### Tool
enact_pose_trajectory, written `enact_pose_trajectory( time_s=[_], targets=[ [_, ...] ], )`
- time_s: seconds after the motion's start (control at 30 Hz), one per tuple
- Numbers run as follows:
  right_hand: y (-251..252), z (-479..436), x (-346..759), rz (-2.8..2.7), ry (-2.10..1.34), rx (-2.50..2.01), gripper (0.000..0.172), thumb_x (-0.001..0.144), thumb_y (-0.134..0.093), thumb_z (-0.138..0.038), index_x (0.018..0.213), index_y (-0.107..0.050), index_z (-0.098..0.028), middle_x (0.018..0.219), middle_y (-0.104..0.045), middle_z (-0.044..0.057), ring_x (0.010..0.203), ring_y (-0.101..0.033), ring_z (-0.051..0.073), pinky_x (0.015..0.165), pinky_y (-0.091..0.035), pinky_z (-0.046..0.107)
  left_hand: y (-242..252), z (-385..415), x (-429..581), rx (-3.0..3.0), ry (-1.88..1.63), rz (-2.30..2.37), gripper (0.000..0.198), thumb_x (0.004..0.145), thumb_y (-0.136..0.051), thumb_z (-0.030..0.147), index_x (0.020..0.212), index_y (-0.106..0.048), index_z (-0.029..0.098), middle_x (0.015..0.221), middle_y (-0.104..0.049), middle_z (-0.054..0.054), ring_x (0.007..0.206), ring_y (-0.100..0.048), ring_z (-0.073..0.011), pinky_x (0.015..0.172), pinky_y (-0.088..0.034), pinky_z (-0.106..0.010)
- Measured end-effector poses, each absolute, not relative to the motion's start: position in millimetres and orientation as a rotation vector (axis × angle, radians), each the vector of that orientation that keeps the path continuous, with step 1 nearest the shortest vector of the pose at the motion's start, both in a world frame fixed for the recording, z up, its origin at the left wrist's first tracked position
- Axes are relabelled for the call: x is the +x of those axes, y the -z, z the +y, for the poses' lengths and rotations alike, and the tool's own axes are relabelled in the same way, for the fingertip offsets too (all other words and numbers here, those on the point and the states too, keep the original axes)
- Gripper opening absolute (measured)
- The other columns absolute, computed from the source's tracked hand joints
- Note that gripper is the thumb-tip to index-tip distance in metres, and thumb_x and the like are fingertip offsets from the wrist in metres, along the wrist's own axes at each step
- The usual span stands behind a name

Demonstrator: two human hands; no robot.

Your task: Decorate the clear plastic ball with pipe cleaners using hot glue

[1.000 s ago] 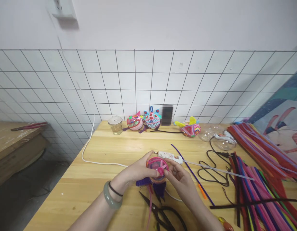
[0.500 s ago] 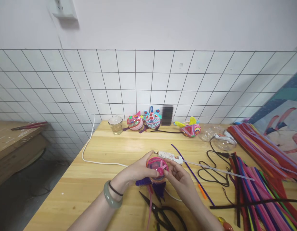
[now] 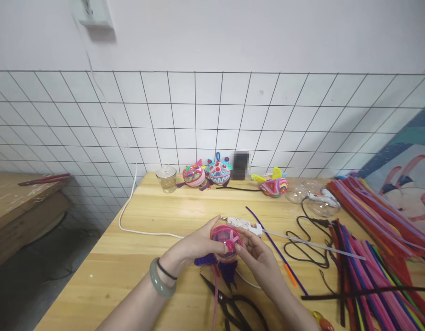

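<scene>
Both my hands hold a small round ball wrapped in pink pipe cleaners above the wooden table. My left hand, with a jade bangle and a black band on the wrist, cups the ball from the left, its fingers curled round it. My right hand pinches the pink wrapping at the ball's front. Purple pipe-cleaner pieces hang beneath the ball. Black scissors lie on the table just below my hands. A white glue gun lies right behind the ball.
Three finished colourful craft balls and a glass jar stand by the tiled wall. Heaps of coloured pipe cleaners fill the right side. A white cable runs along the left edge, black cord coils at right.
Almost nothing: my hands stay on the pink ball with only slight finger movement, and the camera has shifted a little.
</scene>
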State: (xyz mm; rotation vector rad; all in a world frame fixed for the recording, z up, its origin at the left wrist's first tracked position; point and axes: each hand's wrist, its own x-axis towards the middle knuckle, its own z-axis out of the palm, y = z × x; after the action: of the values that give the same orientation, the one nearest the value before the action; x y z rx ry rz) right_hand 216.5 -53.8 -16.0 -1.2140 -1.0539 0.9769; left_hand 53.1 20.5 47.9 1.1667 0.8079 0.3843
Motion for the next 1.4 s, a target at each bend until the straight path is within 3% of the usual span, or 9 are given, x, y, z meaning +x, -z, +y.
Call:
enact_pose_trajectory(
  time_s=[0.17, 0.37, 0.6, 0.83, 1.0, 1.1, 1.2, 1.3, 1.4],
  targets=[
    [12.2, -53.4, 214.4, -1.040, -0.948, -1.227, 0.051, 0.070, -0.073, -0.053, 0.106, -0.064, -0.019, 0.069, -0.057, 0.000, 0.069, -0.056, 0.019, 0.067, -0.048, 0.032, -48.0, 20.5, 52.3, 1.156, -0.379, 0.793, 0.111, 0.059, -0.073, 0.011, 0.149, -0.010, 0.011, 0.110, -0.063, -0.008, 0.098, -0.057, -0.0206, 0.089, -0.041, -0.032],
    [4.8, -54.0, 212.4, -1.022, -0.979, -1.258, 0.051, 0.067, -0.075, -0.053, 0.104, -0.065, -0.019, 0.062, -0.053, -0.003, 0.060, -0.051, 0.016, 0.060, -0.046, 0.030, -45.2, 22.4, 51.7, 1.172, -0.365, 0.753, 0.102, 0.059, -0.075, 0.012, 0.147, -0.022, 0.016, 0.103, -0.064, -0.004, 0.091, -0.058, -0.0184, 0.084, -0.042, -0.031],
    [3.6, -56.4, 208.3, -1.024, -1.031, -1.179, 0.045, 0.071, -0.074, -0.050, 0.105, -0.065, -0.022, 0.072, -0.062, 0.003, 0.076, -0.060, 0.022, 0.067, -0.050, 0.033, -41.7, 24.7, 48.1, 1.151, -0.360, 0.673, 0.084, 0.061, -0.075, 0.015, 0.137, -0.041, 0.021, 0.093, -0.065, 0.000, 0.086, -0.059, -0.0165, 0.083, -0.043, -0.030],
    [0.7, -59.8, 211.9, -0.999, -1.109, -1.138, 0.042, 0.074, -0.073, -0.049, 0.105, -0.067, -0.021, 0.060, -0.050, -0.004, 0.052, -0.046, 0.012, 0.051, -0.040, 0.025, -38.8, 31.6, 38.9, 1.171, -0.300, 0.647, 0.106, 0.062, -0.077, 0.016, 0.149, -0.017, 0.017, 0.123, -0.061, -0.009, 0.110, -0.055, -0.0216, 0.097, -0.039, -0.034],
    [2.4, -59.1, 222.6, -1.090, -1.124, -1.137, 0.043, 0.077, -0.071, -0.046, 0.112, -0.063, -0.022, 0.061, -0.052, -0.004, 0.053, -0.047, 0.012, 0.053, -0.043, 0.026, -33.4, 36.9, 30.6, 1.212, -0.265, 0.583, 0.102, 0.065, -0.077, 0.019, 0.149, -0.019, 0.021, 0.125, -0.061, -0.010, 0.115, -0.054, -0.0239, 0.101, -0.037, -0.037],
    [2.5, -58.0, 225.3, -1.126, -1.016, -1.123, 0.052, 0.069, -0.078, -0.045, 0.114, -0.062, -0.023, 0.072, -0.059, 0.000, 0.066, -0.057, 0.017, 0.065, -0.049, 0.032, -35.6, 38.3, 27.3, 1.222, -0.245, 0.572, 0.103, 0.065, -0.077, 0.020, 0.149, -0.018, 0.021, 0.126, -0.060, -0.010, 0.118, -0.053, -0.0247, 0.103, -0.035, -0.038],
    [2.1, -60.1, 225.8, -1.225, -0.950, -1.127, 0.071, 0.059, -0.085, -0.040, 0.123, -0.058, -0.026, 0.106, -0.064, 0.009, 0.094, -0.061, 0.025, 0.086, -0.049, 0.040, -42.7, 37.6, 25.3, 1.229, -0.203, 0.559, 0.104, 0.066, -0.077, 0.022, 0.150, -0.014, 0.020, 0.134, -0.055, -0.012, 0.123, -0.049, -0.0257, 0.105, -0.032, -0.039],
    [1.1, -66.3, 224.8, -1.346, -1.083, -1.133, 0.085, 0.058, -0.087, -0.031, 0.134, -0.049, -0.029, 0.133, -0.053, 0.012, 0.118, -0.053, 0.029, 0.099, -0.042, 0.044, -49.1, 34.9, 25.7, 1.241, -0.169, 0.544, 0.104, 0.068, -0.076, 0.023, 0.150, -0.013, 0.021, 0.141, -0.048, -0.013, 0.129, -0.044, -0.0260, 0.107, -0.030, -0.038],
    [0.8, -72.6, 221.6, -1.397, -1.201, -1.142, 0.094, 0.057, -0.087, -0.025, 0.139, -0.043, -0.030, 0.144, -0.045, 0.010, 0.131, -0.042, 0.029, 0.107, -0.035, 0.044, -50.7, 31.9, 28.5, 1.234, -0.134, 0.486, 0.099, 0.068, -0.077, 0.023, 0.148, -0.020, 0.024, 0.141, -0.048, -0.012, 0.127, -0.046, -0.0266, 0.104, -0.033, -0.040]
  ],
)
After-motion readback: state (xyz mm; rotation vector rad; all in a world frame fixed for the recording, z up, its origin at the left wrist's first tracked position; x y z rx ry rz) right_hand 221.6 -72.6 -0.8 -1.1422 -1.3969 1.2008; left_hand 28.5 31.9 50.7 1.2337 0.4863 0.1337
